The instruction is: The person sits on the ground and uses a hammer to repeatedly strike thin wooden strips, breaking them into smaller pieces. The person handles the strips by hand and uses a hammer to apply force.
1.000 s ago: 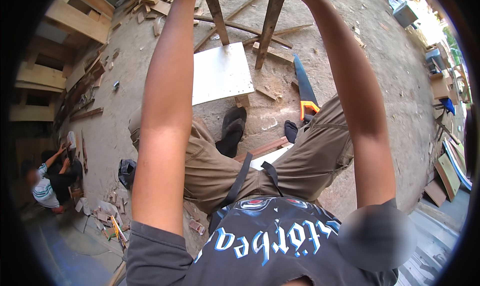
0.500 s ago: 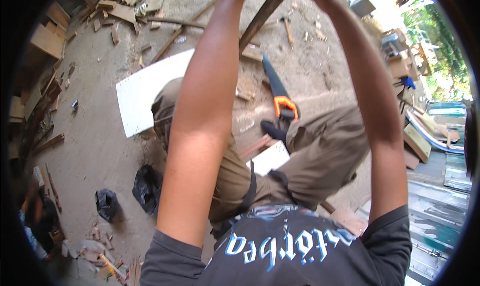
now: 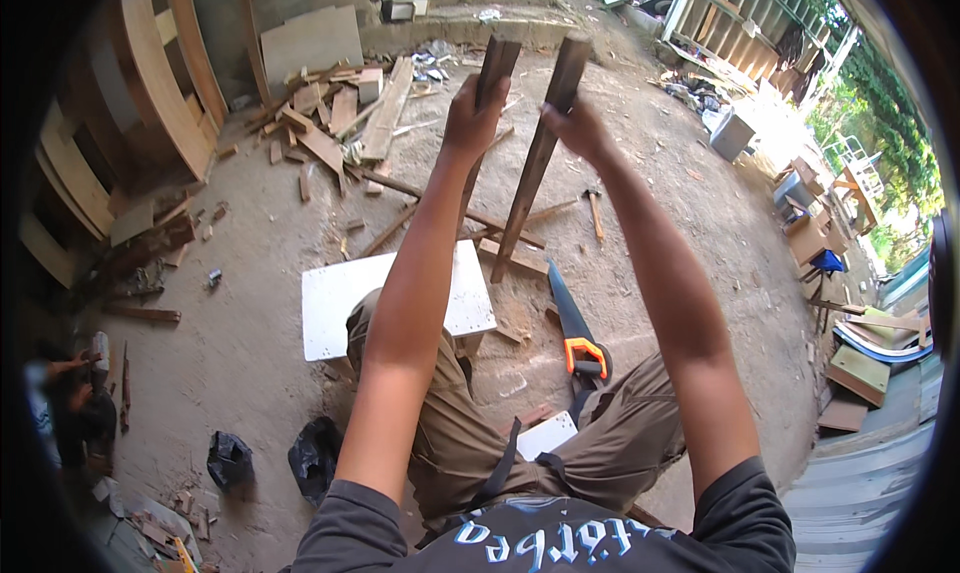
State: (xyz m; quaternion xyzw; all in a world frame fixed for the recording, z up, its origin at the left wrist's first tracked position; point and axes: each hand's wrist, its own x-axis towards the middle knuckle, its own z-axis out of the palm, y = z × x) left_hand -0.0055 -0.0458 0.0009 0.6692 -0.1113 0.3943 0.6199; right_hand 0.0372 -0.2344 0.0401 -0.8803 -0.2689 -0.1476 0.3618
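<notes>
Two dark wooden sticks stand near-upright over the dirt floor, tops close together. Left hand [image 3: 472, 116] closed around the left stick [image 3: 492, 73]; right hand [image 3: 572, 125] closed around the right stick [image 3: 535, 163]. Below: white board [image 3: 330, 308], orange-handled handsaw [image 3: 575, 328], hammer [image 3: 594, 211], scrap wood pile [image 3: 335, 123], black bags [image 3: 312, 455].

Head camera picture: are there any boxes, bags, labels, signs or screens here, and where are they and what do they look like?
No signs or screens show.
Black bags: two crumpled ones, on the dirt floor at lower left.
Grey box: square, on the ground at upper right.
White box: low and long, on the step at the top.
Shirt print: white and blue lettering on the person's dark shirt, bottom edge.
</notes>
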